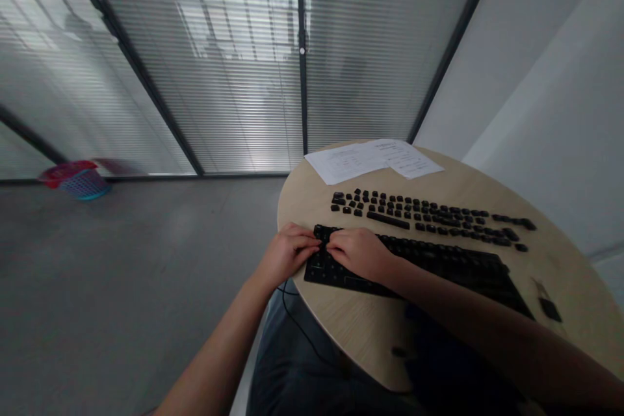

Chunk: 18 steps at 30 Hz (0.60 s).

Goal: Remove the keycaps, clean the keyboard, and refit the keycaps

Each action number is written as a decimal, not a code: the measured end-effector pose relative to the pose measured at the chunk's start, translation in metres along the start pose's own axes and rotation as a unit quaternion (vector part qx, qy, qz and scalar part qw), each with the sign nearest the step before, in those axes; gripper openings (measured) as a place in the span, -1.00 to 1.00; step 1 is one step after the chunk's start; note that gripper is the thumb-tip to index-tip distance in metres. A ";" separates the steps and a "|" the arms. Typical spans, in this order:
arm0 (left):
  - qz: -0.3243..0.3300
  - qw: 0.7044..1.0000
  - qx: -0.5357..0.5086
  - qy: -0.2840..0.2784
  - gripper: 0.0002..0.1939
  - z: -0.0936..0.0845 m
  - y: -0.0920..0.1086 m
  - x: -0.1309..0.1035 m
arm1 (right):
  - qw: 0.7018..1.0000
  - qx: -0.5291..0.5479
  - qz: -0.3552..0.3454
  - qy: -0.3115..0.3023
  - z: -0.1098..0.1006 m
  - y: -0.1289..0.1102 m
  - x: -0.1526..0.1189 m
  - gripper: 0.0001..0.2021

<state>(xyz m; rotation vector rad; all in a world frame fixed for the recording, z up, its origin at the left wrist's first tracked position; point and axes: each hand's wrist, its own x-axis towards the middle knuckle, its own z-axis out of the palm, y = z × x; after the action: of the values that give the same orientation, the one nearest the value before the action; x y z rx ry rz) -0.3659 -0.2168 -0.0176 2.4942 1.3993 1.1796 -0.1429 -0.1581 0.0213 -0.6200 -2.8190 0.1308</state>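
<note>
A black keyboard (370,285) lies near the front edge of the round wooden table, with part of its keys off at the left end. Over that left end, my left hand (288,252) has its thumb and fingers pinched together. Close beside it, my right hand (359,251) rests across the keyboard with its fingers drawn together in a pinch. The fingertips almost meet, and what is between them is too small to make out. Behind the keyboard, loose black keycaps (425,209) are laid out in rows, including a long space bar key (388,220).
White printed papers (341,163) lie at the back of the table (303,198). A small dark tool (550,309) sits at the right. A black cable (303,333) hangs off the front edge. On the floor stands a blue basket with a red bag (73,172).
</note>
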 end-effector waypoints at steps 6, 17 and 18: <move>0.021 0.999 0.037 0.001 -0.87 0.001 0.002 -0.002 | 0.997 0.030 -0.003 0.077 0.012 0.007 -0.006 -0.88; -0.001 0.999 0.034 0.000 -0.83 0.000 0.003 -0.006 | 0.985 0.080 -0.023 0.152 0.022 0.014 -0.011 -0.91; -0.001 0.999 0.033 -0.005 -0.83 -0.001 0.003 -0.005 | 0.985 0.085 -0.027 0.145 0.022 0.014 -0.011 -0.90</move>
<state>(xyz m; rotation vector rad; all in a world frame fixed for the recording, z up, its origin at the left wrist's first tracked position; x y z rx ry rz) -0.3662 -0.2226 -0.0192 2.5366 1.4616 1.1367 -0.1333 -0.1513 -0.0039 -0.4799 -2.5096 0.2466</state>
